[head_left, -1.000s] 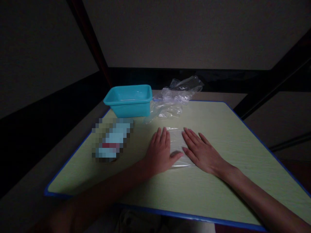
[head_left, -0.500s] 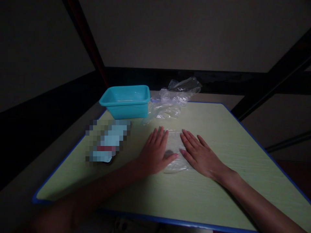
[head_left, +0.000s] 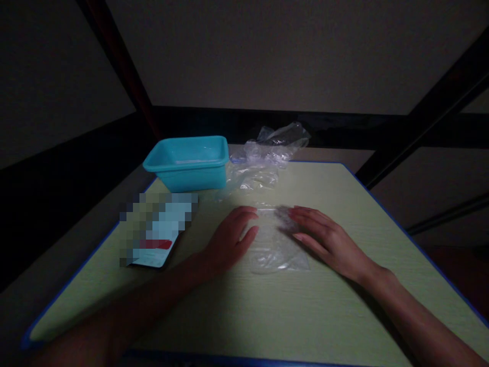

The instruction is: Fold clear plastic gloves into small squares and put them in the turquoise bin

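Note:
A clear plastic bag [head_left: 280, 257] lies flattened on the table between my two hands. My left hand [head_left: 233, 237] is at the bag's left edge, its fingers curved and thumb apart, with nothing visible in it. Over the bag's upper right side, my right hand [head_left: 324, 237] is raised a little, fingers stretched toward the left and thumb apart. The right fingertips are slightly smeared by motion. Whether either hand touches the plastic, I cannot tell.
A turquoise plastic basin [head_left: 191, 176] stands at the table's back left. Crumpled clear plastic bags [head_left: 267, 158] lie beside it at the back edge. A phone [head_left: 160, 237], partly pixelated, rests at the left. The pale table [head_left: 344, 316] has a blue rim.
Both hands have lifted from lying flat on the bag and moved apart. The left fingers have curled inward, and more of the bag shows. The view has shifted slightly.

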